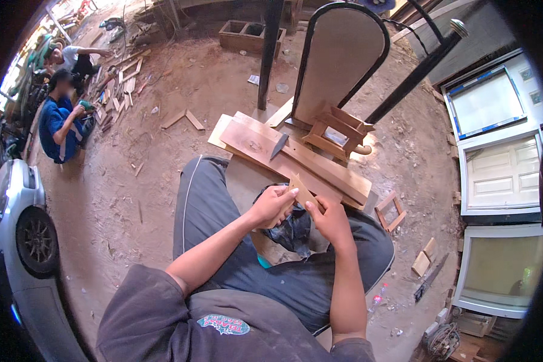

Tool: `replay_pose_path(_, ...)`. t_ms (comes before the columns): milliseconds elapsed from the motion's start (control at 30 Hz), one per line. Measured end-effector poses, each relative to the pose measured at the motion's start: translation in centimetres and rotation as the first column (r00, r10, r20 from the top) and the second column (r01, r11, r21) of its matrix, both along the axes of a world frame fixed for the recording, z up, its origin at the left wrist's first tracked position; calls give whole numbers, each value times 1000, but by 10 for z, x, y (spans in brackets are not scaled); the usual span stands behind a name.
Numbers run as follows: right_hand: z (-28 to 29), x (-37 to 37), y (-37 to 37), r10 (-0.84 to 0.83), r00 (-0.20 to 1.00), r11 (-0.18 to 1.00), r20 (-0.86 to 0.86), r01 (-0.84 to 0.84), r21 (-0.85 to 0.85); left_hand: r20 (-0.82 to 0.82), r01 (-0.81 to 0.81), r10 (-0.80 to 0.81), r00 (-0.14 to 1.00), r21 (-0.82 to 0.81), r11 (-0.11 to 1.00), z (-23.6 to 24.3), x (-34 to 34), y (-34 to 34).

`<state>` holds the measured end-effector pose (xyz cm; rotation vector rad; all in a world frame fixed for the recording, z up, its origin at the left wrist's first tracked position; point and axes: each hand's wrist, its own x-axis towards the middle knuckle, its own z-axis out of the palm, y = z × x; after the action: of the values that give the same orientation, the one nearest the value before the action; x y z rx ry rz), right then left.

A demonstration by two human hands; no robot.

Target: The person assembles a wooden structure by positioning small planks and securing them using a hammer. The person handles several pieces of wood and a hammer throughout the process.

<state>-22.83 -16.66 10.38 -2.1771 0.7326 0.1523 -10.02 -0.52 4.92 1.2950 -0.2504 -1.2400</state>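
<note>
My left hand [274, 204] and my right hand [333, 222] are close together above my lap. Between them they hold a light wooden strip [303, 192], its upper end tilted left toward my left fingertips. My right fingers pinch its lower end. Another length of wood seems to run down under my left palm, mostly hidden, so I cannot tell whether the two are joined. Below my hands, between my legs, lies a black plastic bag [297, 234]. Just beyond, several wooden boards [247, 137] are stacked, with a dark flat blade [279, 146] on top.
A small wooden frame box [338, 134] stands beside the boards, before an arched, black-edged panel [341, 57]. A wooden frame [391, 212] lies right. Framed panels [502, 175] line the right side. Two people crouch far left, one holding a green tool [86, 107], beyond a car [27, 229].
</note>
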Motion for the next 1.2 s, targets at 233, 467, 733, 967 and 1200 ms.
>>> replay_pose_path(233, 4, 19, 2, -90, 986, 995, 144, 96, -32, 55, -149, 149, 987, 0, 989, -14, 31, 9)
replay_pose_path(467, -1, 37, 15, 69, 949, 972, 306, 5, -234, -55, -197, 194, 979, -50, 979, -15, 48, 17)
replay_pose_path(733, 1, 32, 13, 8, 986, 970, 166, 32, -243, 79, -197, 203, 976, -77, 977, -16, 39, 8)
replay_pose_path(967, -9, 27, 15, 138, 961, 897, 240, -19, -441, 56, -198, 199, 978, -30, 980, -16, 31, 6)
replay_pose_path(1200, -6, 30, 16, 181, 953, 896, 242, -58, -440, 4, -180, 181, 984, -28, 983, -19, 29, 2)
